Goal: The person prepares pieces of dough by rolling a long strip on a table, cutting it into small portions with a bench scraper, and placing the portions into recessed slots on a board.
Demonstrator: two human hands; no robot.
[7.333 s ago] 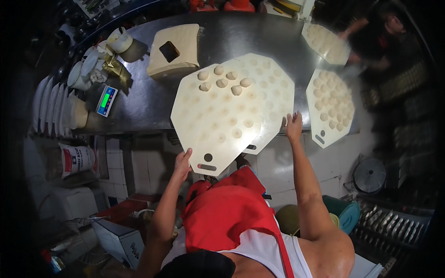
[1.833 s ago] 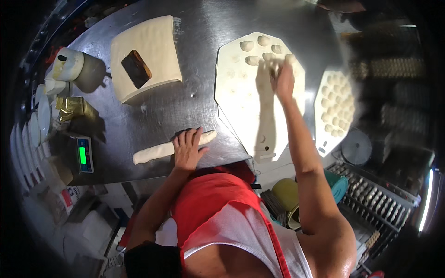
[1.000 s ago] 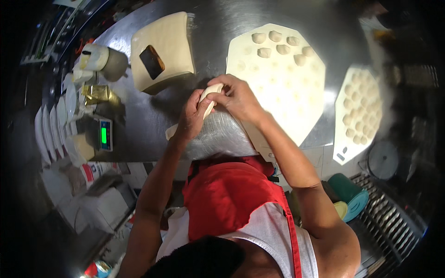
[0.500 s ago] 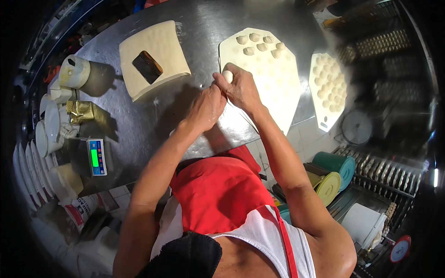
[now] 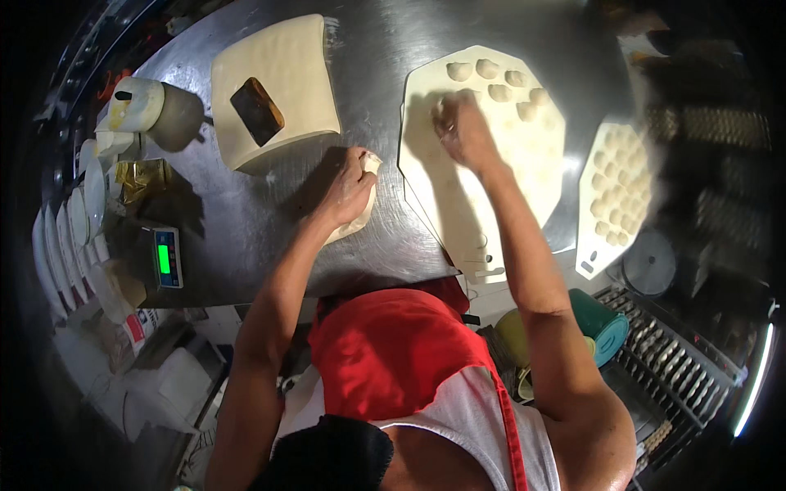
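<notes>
My left hand [image 5: 348, 195] is closed round a long pale piece of dough [image 5: 358, 222], whose torn end pokes out past the thumb and whose lower part lies along the steel table. Over the left part of a white many-sided board [image 5: 499, 188], my right hand [image 5: 465, 135] points its bunched fingers down. They are closed on a small dough ball, mostly hidden by the fingers and shadow. Several rounded dough balls [image 5: 499, 92] sit on the far part of that board, just beyond my right hand.
A big folded slab of dough [image 5: 286, 69] with a dark rectangular object [image 5: 258, 110] on it lies at far left. Tubs [image 5: 135, 105], a gold packet [image 5: 141, 176] and a lit scale [image 5: 166, 258] line the left side. A second board [image 5: 614, 188] full of dough balls is at right.
My hands have parted: the right has moved right onto the board with the small ball, while the left has drawn slightly left with the long dough. The view has shifted a little.
</notes>
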